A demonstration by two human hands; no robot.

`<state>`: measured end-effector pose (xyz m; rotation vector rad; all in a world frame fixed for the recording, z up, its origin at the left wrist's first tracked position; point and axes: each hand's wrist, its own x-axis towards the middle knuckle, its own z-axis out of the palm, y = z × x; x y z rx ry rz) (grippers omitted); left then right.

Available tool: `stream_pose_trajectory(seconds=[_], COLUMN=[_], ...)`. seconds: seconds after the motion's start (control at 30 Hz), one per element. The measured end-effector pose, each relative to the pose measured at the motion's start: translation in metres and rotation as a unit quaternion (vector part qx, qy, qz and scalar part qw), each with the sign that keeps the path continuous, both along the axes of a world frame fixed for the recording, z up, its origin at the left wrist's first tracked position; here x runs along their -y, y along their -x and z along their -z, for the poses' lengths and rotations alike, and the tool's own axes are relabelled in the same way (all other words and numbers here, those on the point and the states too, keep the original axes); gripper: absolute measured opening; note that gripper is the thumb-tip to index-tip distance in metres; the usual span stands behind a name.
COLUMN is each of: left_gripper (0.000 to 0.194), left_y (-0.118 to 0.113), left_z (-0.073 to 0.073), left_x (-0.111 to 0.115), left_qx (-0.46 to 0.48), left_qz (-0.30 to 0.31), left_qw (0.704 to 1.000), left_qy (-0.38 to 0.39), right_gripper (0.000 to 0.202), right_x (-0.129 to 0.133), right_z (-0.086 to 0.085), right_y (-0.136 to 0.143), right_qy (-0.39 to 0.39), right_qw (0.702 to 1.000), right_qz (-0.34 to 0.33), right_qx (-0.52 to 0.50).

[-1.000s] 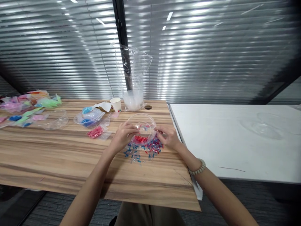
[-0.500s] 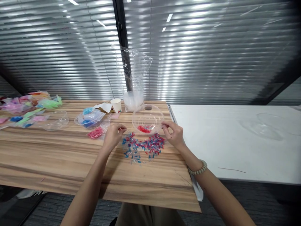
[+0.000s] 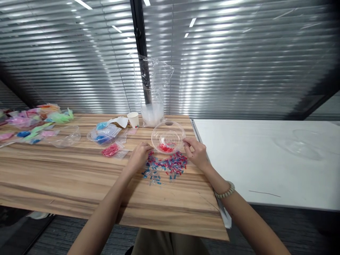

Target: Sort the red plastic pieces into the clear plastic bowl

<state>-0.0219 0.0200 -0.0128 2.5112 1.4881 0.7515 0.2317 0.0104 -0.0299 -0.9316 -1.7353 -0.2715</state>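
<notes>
A clear plastic bowl (image 3: pixel 169 127) is tilted toward me above the table, with red tube beads (image 3: pixel 166 147) gathered at its lower side. My right hand (image 3: pixel 196 152) is closed, its thumb and fingers pinching the bowl's right rim. On the other side my left hand (image 3: pixel 140 156) has its fingers pressed together, the tips by the bowl's lower left rim and the left end of the loose beads. What those fingers hold, if anything, is hidden. Mixed red, blue and clear tube beads (image 3: pixel 174 165) lie scattered on the wooden table (image 3: pixel 170 209) just below the bowl.
Left of my hands lie a bag of pinkish-red beads (image 3: pixel 110 150) and a clear bowl with blue-filled bags (image 3: pixel 103 135). A paper cup (image 3: pixel 133 120) and a tall bag of clear bowls (image 3: pixel 152 113) stand behind. A white table (image 3: pixel 239 166) adjoins on the right, holding clear lids.
My left hand has moved right, from beside the beads up to the bowl's lower left rim. My right hand stays on the right rim. The bowl sits slightly lower.
</notes>
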Motion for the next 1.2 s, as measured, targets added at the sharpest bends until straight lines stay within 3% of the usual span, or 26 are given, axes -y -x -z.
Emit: stream_pose_trajectory(seconds=[0.3,0.57,0.9,1.2], left_gripper=[0.012,0.012,0.011,0.013], left_y=[-0.005,-0.005,-0.003,0.007], left_z=[0.008,0.01,0.015,0.009], left_x=[0.0,-0.003,-0.009,-0.008], left_qx=[-0.029,-0.036,-0.029,-0.027], left_qz=[-0.052,-0.059,-0.024,-0.044], left_qw=[0.998,0.998,0.999,0.998], left_qy=[-0.023,0.0,-0.007,0.03], right_gripper=[0.022,0.021,0.024,0.022], right_x=[-0.002,-0.001,-0.001,-0.001], right_z=[0.003,0.001,0.002,0.001], right_y=[0.0,0.003,0.002,0.003], right_qy=[0.001,-0.009,0.012,-0.005], right_qw=[1.0,1.0,0.999,1.0], right_qz=[-0.012,-0.012,-0.028,-0.025], right_qx=[0.01,0.018,0.012,0.014])
